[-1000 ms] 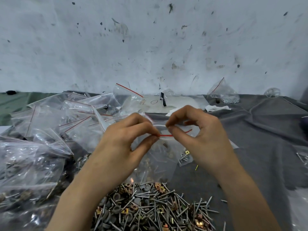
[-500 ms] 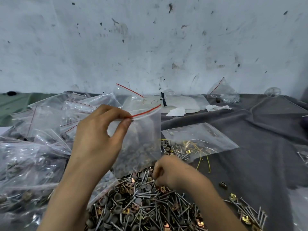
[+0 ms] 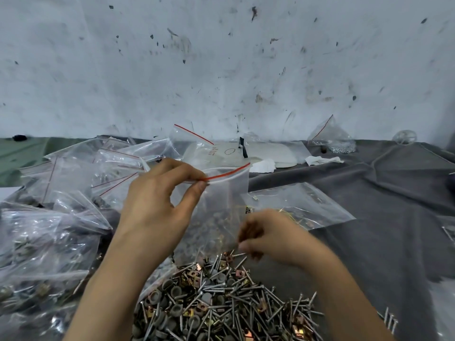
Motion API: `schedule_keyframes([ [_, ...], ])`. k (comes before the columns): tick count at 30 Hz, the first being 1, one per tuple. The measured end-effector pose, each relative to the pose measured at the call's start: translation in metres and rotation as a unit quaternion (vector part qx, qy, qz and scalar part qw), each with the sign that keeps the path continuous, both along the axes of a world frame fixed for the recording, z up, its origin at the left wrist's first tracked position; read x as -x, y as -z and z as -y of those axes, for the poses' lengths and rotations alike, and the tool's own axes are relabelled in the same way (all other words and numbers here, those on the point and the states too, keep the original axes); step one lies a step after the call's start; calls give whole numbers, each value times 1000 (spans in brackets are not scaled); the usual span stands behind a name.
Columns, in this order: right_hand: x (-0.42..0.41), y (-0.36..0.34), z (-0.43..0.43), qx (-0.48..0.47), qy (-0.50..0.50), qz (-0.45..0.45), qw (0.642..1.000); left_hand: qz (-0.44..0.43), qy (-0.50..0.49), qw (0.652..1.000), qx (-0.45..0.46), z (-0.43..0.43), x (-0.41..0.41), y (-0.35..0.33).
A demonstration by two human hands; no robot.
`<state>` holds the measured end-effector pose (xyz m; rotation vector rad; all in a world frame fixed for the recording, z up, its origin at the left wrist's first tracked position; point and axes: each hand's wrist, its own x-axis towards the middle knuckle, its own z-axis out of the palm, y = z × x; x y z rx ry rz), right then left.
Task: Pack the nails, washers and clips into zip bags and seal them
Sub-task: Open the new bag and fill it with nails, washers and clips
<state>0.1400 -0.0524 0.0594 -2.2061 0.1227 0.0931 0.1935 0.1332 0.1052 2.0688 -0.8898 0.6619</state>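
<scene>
The grey-draped counter fills the lower half of the view. A heap of filled bags is banked at 9 o'clock. A loose pile of nails, washers and clips lies at 6 o'clock.

Just above that pile, at centre, hangs the clear zip bag. Its long axis runs 12 to 6 with the mouth up at 12, and the red seal line rises from the pinch toward 2 o'clock.

The left hand pinches the bag's top edge between thumb and forefinger, its other fingers loosely bent. The right hand sits at 5 o'clock of the bag, by its lower end. Its fingers are curled and blurred, so I cannot tell whether it holds anything.
</scene>
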Motion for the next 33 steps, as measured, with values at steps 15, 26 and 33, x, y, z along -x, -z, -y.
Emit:
schedule_keyframes([
  [15, 39, -57, 5, 49, 119, 332, 934, 14, 141, 989, -48, 19, 18, 4],
  [26, 2, -3, 3, 211, 63, 2, 976, 1, -24, 1000, -5, 0, -7, 4],
  [33, -33, 60, -25, 298, 6, -98, 949, -7, 0, 1000, 0, 1, -6, 4],
])
